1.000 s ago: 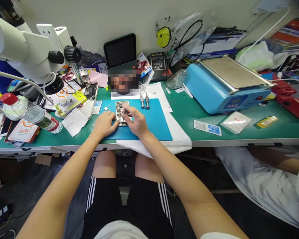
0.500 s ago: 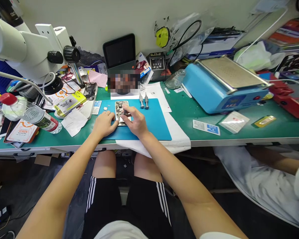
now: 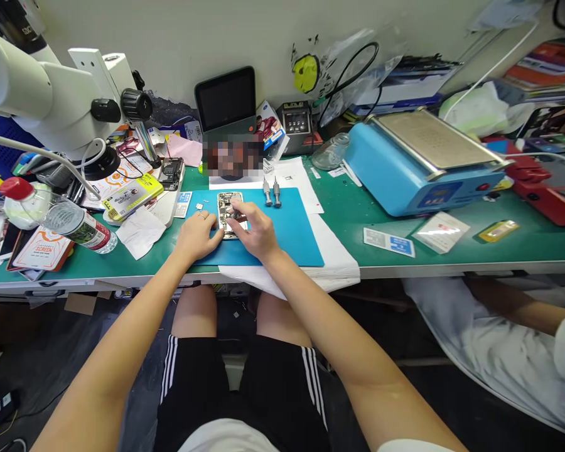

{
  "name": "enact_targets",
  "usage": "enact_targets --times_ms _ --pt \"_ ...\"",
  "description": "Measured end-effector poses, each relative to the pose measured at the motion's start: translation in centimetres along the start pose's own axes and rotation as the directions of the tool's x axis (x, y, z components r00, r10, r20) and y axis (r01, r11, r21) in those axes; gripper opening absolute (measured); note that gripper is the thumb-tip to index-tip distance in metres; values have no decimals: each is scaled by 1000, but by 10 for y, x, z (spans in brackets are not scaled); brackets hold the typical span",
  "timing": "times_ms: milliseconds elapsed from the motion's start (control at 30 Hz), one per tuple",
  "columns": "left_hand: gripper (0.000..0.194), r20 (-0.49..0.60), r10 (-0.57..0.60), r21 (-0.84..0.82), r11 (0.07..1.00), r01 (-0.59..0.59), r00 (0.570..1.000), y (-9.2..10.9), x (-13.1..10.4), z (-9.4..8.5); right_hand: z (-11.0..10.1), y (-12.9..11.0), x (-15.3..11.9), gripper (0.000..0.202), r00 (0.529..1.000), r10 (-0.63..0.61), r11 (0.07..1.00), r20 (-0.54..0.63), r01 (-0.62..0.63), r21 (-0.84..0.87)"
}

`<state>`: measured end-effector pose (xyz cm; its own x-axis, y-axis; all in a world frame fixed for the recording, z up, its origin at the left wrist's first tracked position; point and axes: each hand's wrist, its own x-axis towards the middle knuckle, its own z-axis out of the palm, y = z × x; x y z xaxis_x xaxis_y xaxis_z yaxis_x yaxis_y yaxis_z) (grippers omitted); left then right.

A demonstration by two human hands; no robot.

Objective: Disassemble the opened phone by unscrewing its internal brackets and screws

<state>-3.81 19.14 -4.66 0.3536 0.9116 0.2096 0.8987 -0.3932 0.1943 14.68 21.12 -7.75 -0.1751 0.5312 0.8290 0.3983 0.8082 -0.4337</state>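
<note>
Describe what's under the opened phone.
Blue mat shows around the opened phone, which appears to rest on it. The area directly beneath is covered, and the right hand hides part of the phone's right edge.

Work mat [image 3: 296, 242]: plain teal-blue. Bench top [image 3: 339, 242]: green. Opened phone [image 3: 223, 205]: pale frame, dark and silvery internals. Screwdrivers [image 3: 277, 193]: metallic grey. Heating plate machine [image 3: 381, 166]: sky-blue body, greyish-tan top, red switch [image 3: 483, 186]. Microscope [image 3: 66, 94]: white, black knobs [image 3: 136, 105]. Bottle [image 3: 66, 216]: clear, red cap [image 3: 16, 188], red/green label [image 3: 93, 232]. Shorts [image 3: 193, 383]: black, three white stripes per side. Notepaper [image 3: 183, 150]: pink.
</note>
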Motion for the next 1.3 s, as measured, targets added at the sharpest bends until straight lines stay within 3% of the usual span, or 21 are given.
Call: enact_targets --times_ms 1300 --pt "19 1 -16 -15 1000 16 1000 -1 0 2 0 1 -1 40 998 46 996 40 -43 -75"
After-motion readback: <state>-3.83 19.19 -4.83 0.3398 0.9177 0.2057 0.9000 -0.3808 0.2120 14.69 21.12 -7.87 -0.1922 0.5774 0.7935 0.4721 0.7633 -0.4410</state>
